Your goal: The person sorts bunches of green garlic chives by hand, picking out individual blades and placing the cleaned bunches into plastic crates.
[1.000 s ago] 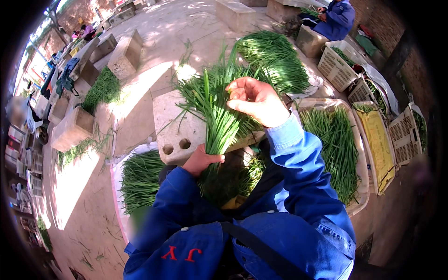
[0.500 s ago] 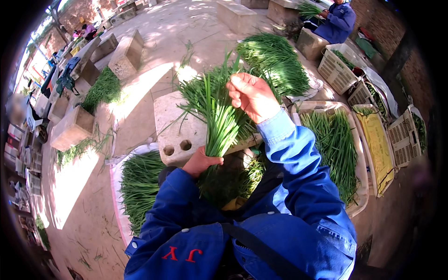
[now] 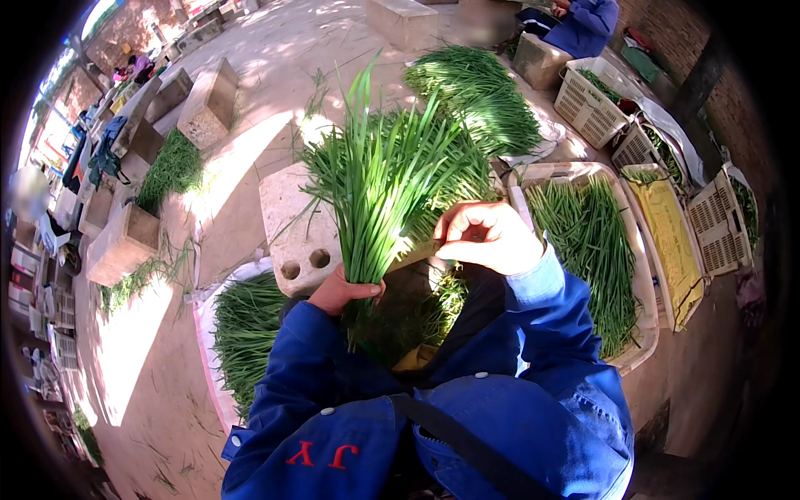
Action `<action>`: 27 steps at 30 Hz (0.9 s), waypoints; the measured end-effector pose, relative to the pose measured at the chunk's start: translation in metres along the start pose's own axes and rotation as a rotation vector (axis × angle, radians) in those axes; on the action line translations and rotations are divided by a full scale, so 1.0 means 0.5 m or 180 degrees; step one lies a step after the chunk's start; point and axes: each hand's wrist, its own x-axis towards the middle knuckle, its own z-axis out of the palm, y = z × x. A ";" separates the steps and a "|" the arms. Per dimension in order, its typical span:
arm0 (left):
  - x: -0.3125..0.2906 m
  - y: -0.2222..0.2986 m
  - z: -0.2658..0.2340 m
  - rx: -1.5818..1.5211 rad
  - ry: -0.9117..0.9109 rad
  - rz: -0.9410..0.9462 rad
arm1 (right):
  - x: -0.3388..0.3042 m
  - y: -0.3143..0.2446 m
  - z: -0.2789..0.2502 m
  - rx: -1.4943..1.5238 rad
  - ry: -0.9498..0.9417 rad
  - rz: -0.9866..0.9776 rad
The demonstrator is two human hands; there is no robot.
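Observation:
My left hand [image 3: 340,292] is closed around the lower part of a bunch of garlic chives [image 3: 371,221], whose long leaves fan upward. To the right of the bunch, my right hand [image 3: 493,239] makes a pinch with thumb and forefinger; whatever may be between the tips is too small to make out. Behind the held bunch, more loose chives [image 3: 454,171] lie on a pale concrete block [image 3: 287,212] with round holes. Between my knees, below my hands, are shaded green and yellowish trimmings [image 3: 450,304].
Chives fill a pale plastic tray [image 3: 646,292] on my right and cover a white sheet [image 3: 204,321] on my left. A large chive pile [image 3: 475,96] lies farther off. Plastic crates [image 3: 587,108], a yellow sack [image 3: 673,242], concrete blocks [image 3: 208,104] and a seated person [image 3: 583,29] surround this spot.
My right hand has come down and to the right, from the leaf tops to beside the bunch's lower part. The leaves now stand more upright and spread in my left hand.

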 end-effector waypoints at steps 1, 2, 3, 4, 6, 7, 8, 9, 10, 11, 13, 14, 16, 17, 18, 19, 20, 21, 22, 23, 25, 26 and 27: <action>-0.001 0.001 0.003 0.0002 -0.0073 0.0029 | 0.009 -0.003 -0.006 0.0392 0.0163 0.0342; -0.002 0.001 0.006 0.0003 -0.0138 0.0059 | 0.029 -0.009 -0.011 0.0367 0.0281 0.0291; -0.002 0.000 0.008 0.0002 -0.0209 0.0085 | 0.054 -0.014 -0.015 0.0340 0.0403 0.0243; -0.004 -0.001 0.009 0.0062 -0.0218 0.0079 | 0.081 -0.012 -0.021 0.0067 0.0450 0.0222; -0.008 0.000 0.010 0.0183 -0.0233 0.0080 | 0.127 -0.003 -0.022 -0.0635 0.0609 0.0085; -0.007 0.002 0.015 0.0183 -0.0276 0.0074 | 0.143 0.007 -0.026 -0.1324 0.0657 -0.0388; -0.007 0.006 0.022 0.0184 -0.0319 0.0067 | 0.152 0.020 -0.030 -0.1473 0.0550 -0.0257; -0.011 0.008 0.025 0.0181 -0.0328 0.0066 | 0.162 0.030 -0.027 -0.1602 0.0416 -0.0136; -0.009 0.002 0.020 0.0175 -0.0347 0.0106 | 0.165 0.032 -0.020 -0.1726 0.0449 -0.0239; -0.009 0.005 0.020 0.0165 -0.0345 0.0118 | 0.166 0.037 -0.015 -0.1638 0.0459 -0.0379; -0.010 0.003 0.021 0.0107 -0.0347 0.0131 | 0.164 0.049 -0.011 -0.2088 0.0554 -0.0956; -0.010 0.005 0.023 0.0098 -0.0314 0.0103 | 0.156 0.047 -0.009 -0.1176 0.0629 -0.0473; -0.012 0.010 0.026 0.0074 -0.0220 0.0049 | 0.140 0.018 0.006 0.0666 0.0728 0.0490; -0.008 0.006 0.021 0.0114 -0.0229 0.0052 | 0.144 0.020 -0.001 0.1338 0.0998 0.0354; -0.004 0.001 0.014 0.0162 -0.0235 0.0046 | 0.149 0.015 -0.011 0.1226 0.1130 0.0251; -0.002 -0.003 0.009 0.0211 -0.0239 0.0042 | 0.155 0.005 -0.021 0.1113 0.1260 0.0148; -0.003 -0.006 0.007 0.0209 -0.0224 0.0018 | 0.162 -0.005 -0.024 0.0883 0.1187 0.0164; -0.002 -0.007 0.008 0.0214 -0.0233 -0.0004 | 0.169 -0.005 -0.029 0.0562 0.1026 0.0088; 0.000 -0.008 0.009 0.0220 -0.0239 -0.0026 | 0.178 -0.003 -0.034 0.0243 0.0860 0.0014; 0.001 -0.006 0.010 0.0217 -0.0253 -0.0028 | 0.186 0.000 -0.039 -0.0075 0.0691 -0.0060; 0.002 -0.006 0.012 0.0204 -0.0264 -0.0030 | 0.196 0.014 -0.044 -0.0080 0.0410 0.0004; 0.004 -0.008 0.013 0.0210 -0.0269 -0.0030 | 0.198 0.020 -0.045 -0.0100 0.0325 0.0020; 0.004 -0.008 0.012 0.0222 -0.0262 -0.0030 | 0.202 0.028 -0.043 -0.0109 0.0235 0.0029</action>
